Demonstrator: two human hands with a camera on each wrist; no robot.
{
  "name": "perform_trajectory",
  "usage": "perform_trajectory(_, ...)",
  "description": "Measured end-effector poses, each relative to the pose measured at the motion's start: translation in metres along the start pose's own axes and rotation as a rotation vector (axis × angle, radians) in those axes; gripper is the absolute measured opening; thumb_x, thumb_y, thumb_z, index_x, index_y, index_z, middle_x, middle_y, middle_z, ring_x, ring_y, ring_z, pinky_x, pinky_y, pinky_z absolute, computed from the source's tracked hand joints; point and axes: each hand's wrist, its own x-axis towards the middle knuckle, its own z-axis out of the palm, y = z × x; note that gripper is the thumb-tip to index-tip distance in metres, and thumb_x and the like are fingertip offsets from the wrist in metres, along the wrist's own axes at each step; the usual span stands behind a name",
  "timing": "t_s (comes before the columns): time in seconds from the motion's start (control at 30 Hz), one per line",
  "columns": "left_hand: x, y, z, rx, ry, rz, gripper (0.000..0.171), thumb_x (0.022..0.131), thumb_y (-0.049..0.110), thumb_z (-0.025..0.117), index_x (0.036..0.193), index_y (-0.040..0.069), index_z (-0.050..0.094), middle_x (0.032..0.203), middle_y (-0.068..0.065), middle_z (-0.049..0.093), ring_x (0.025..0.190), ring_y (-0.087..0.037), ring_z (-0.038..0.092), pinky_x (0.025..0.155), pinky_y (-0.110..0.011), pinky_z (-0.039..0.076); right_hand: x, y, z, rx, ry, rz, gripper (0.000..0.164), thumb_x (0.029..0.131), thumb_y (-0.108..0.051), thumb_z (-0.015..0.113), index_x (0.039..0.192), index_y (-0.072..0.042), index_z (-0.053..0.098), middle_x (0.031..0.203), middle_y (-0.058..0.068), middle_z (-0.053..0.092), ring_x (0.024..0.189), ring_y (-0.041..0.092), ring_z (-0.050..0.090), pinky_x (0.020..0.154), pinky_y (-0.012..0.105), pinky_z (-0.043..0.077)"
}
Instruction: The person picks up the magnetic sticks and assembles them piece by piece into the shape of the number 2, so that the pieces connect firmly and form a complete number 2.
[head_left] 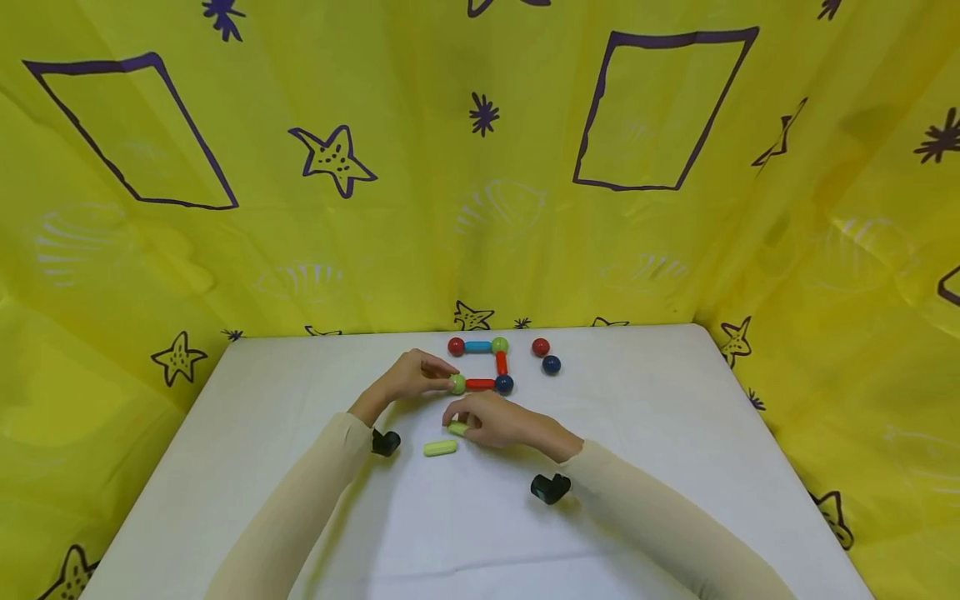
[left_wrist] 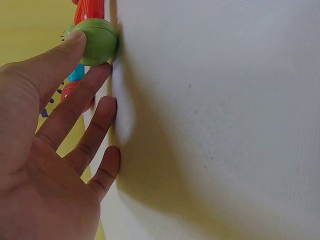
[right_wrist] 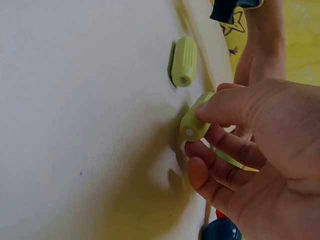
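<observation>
My left hand (head_left: 411,375) pinches a green ball (left_wrist: 100,42) between thumb and index finger; the other fingers are spread. That ball sits at one end of a magnetic-stick shape: a red stick (head_left: 480,384) runs from it to a dark blue ball (head_left: 504,384), another red stick (head_left: 502,363) to a second green ball (head_left: 500,345), then a light blue stick (head_left: 477,347) to a red ball (head_left: 456,347). My right hand (head_left: 491,419) pinches a yellow-green magnetic stick (right_wrist: 196,120) by thumb and fingers, close above the table. A second yellow-green stick (head_left: 440,448) lies beside it.
A loose red ball (head_left: 541,347) and a loose dark blue ball (head_left: 551,365) lie right of the shape. The white table (head_left: 675,467) ends at a yellow patterned curtain (head_left: 420,250) behind. Dark wrist cameras (head_left: 551,488) hang below both wrists.
</observation>
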Motion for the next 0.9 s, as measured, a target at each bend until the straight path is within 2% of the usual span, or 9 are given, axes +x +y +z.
perform_trajectory(0.07,0.0,-0.001,0.001,0.001,0.003,-0.006,0.024,0.091,0.016,0.08,0.114,0.007,0.08,0.106,-0.005,0.078,0.093,-0.017,0.069,0.085,-0.032,0.055,-0.005,0.003,-0.002,0.04,0.026,-0.011,0.027,0.096,0.001,0.065,0.118,-0.012,0.073,0.104,0.0,0.069,0.077,0.014,0.056,0.071,0.023,0.047)
perform_trajectory(0.17,0.001,-0.002,0.002,0.005,0.008,-0.012,0.024,0.091,0.017,0.08,0.114,0.008,0.08,0.106,-0.003,0.078,0.092,-0.015,0.068,0.084,-0.031,0.055,-0.011,0.009,-0.005,0.092,0.053,-0.004,0.025,0.096,0.0,0.066,0.117,-0.012,0.074,0.106,-0.001,0.069,0.079,0.013,0.058,0.074,0.023,0.05)
perform_trajectory(0.3,0.001,-0.002,0.003,0.012,0.016,-0.013,0.024,0.091,0.017,0.08,0.113,0.009,0.08,0.105,-0.002,0.078,0.091,-0.014,0.068,0.083,-0.029,0.054,-0.019,0.016,-0.009,0.184,0.076,0.052,0.026,0.096,-0.003,0.067,0.118,-0.014,0.074,0.11,-0.004,0.07,0.087,0.014,0.063,0.08,0.028,0.054)
perform_trajectory(0.43,0.0,-0.001,0.003,0.017,0.021,-0.001,0.024,0.091,0.017,0.08,0.113,0.007,0.08,0.106,-0.004,0.078,0.093,-0.016,0.069,0.085,-0.032,0.055,-0.025,0.022,-0.011,0.265,0.105,0.102,0.029,0.094,-0.002,0.069,0.118,-0.017,0.075,0.11,-0.004,0.071,0.085,0.015,0.065,0.075,0.03,0.056)
perform_trajectory(0.67,0.001,-0.003,0.003,0.009,0.022,-0.011,0.024,0.091,0.018,0.08,0.113,0.008,0.08,0.106,-0.003,0.078,0.093,-0.016,0.068,0.085,-0.032,0.055,-0.032,0.027,-0.01,0.363,0.154,0.141,0.029,0.093,-0.004,0.071,0.12,-0.015,0.074,0.104,0.001,0.071,0.078,0.016,0.065,0.068,0.029,0.056)
perform_trajectory(0.9,0.002,-0.004,0.004,0.003,0.029,-0.021,0.024,0.091,0.018,0.08,0.113,0.009,0.08,0.105,-0.002,0.078,0.092,-0.015,0.068,0.083,-0.03,0.054,-0.036,0.03,-0.008,0.409,0.205,0.167,0.029,0.093,-0.008,0.073,0.121,-0.013,0.073,0.106,0.004,0.073,0.084,0.016,0.066,0.069,0.029,0.055)
